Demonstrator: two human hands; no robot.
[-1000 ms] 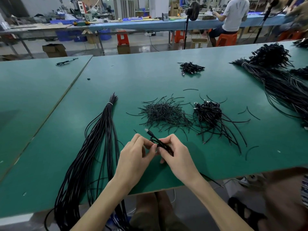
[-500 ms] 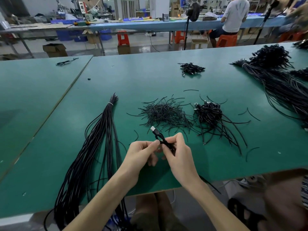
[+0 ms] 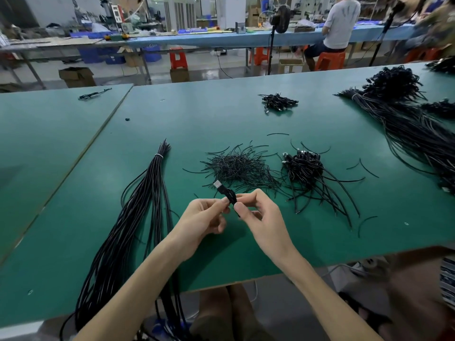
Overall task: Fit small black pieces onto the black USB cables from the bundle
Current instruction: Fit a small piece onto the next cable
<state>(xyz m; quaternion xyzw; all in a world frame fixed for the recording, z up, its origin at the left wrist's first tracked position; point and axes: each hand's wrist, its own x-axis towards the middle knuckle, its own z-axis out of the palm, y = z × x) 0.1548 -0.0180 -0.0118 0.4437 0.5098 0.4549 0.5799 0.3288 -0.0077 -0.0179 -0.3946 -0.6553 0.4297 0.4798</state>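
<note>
Now my left hand (image 3: 200, 221) and right hand (image 3: 261, 217) have slid up the USB cable (image 3: 222, 189). Both pinch it tight just behind its silver plug, above the near part of the green table (image 3: 246, 114). A black lump sits under my fingertips, so I think the small piece is almost on. The bundle (image 3: 138, 212) lies to the left. Farther off are the loose pieces (image 3: 236, 166) and a tangled heap (image 3: 305, 168). I think nothing is in my way.

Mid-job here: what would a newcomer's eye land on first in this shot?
The left hand and right hand meet mid-frame, pinching one black USB cable with its silver plug sticking up-left. Left of them a long tied cable bundle runs off the near edge of the green table; just beyond lies a heap of thin black pieces.
</note>
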